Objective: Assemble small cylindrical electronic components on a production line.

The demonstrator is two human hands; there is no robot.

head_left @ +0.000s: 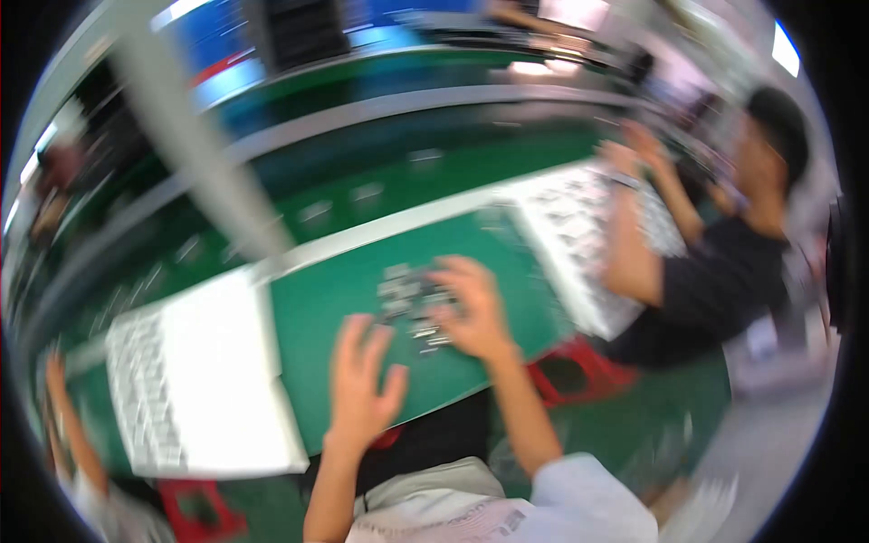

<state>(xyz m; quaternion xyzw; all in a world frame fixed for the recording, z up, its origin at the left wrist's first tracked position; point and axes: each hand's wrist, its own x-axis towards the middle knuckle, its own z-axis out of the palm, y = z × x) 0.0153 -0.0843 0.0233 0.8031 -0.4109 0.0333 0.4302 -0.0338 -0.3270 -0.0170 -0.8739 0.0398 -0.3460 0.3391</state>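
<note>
A loose cluster of small grey and black parts [398, 290] lies on the green tabletop [317, 362] in front of me; blur hides their exact kind. My right hand [475, 312] is over the right side of the cluster, fingers apart and curved. Whether its fingertips touch the parts, I cannot make out. To the left of the cluster, my left hand [362, 385] is held with fingers spread and nothing in it.
A white sheet or tray [222, 362] with dark parts along its left side adjoins the green area. On the right, a co-worker in a dark shirt [715, 281] reaches over another white tray [579, 294] of small parts. Red stools [579, 371] stand below the table edge.
</note>
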